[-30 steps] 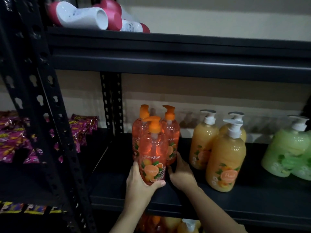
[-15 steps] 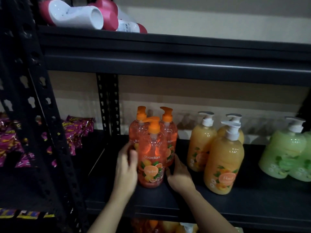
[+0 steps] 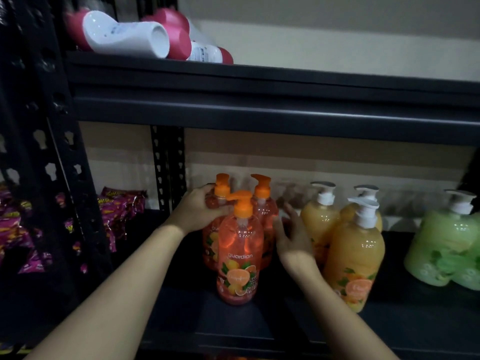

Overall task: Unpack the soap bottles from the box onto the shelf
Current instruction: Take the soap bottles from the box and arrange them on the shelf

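"guardian" on front orange bottle [image 3: 238,258]

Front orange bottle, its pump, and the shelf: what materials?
Front orange bottle: looks like clear, glossy plastic; the tinted liquid shows through and the shoulder carries bright highlights.
Pump: opaque orange plastic, smooth, with a duller sheen.
Shelf: probably painted metal, matte black; the upright has punched slots. The deck itself could be board; too dark to tell.
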Demonstrator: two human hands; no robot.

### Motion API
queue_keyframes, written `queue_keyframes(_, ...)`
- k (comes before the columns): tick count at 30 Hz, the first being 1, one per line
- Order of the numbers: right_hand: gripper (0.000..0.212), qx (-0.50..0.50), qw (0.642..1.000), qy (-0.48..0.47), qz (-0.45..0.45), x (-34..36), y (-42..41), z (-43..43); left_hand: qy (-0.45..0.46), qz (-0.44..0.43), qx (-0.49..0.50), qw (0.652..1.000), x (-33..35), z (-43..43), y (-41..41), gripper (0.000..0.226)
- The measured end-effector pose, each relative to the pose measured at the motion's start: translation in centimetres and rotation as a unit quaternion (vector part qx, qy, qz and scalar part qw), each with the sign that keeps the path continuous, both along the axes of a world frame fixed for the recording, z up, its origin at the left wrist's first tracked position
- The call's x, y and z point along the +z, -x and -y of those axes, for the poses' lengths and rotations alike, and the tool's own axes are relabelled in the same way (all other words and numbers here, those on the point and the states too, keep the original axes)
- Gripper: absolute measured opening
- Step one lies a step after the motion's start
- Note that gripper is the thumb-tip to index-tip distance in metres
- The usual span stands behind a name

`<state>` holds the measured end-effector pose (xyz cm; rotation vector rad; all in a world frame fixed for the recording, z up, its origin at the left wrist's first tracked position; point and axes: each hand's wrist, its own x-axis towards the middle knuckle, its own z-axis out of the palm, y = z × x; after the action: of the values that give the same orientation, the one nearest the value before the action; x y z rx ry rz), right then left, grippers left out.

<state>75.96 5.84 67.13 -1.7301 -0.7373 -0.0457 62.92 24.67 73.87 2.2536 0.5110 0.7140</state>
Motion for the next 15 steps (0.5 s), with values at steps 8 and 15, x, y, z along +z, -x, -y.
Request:
queue_keyframes(8, 0.037, 0.083, 0.981, 0.172, 0.025, 6.4, -2.7, -1.8, 0.003, -0.009, -0.012, 1.0, 0.2, -0.4, 0.2, 0.038)
queue_keyframes(15, 0.051, 0.087, 0.978, 0.19, 0.013, 6.7, -4.0, -2.0, 0.015, -0.016, 0.009, 1.0, 0.0, -1.8, 0.6, 0.032)
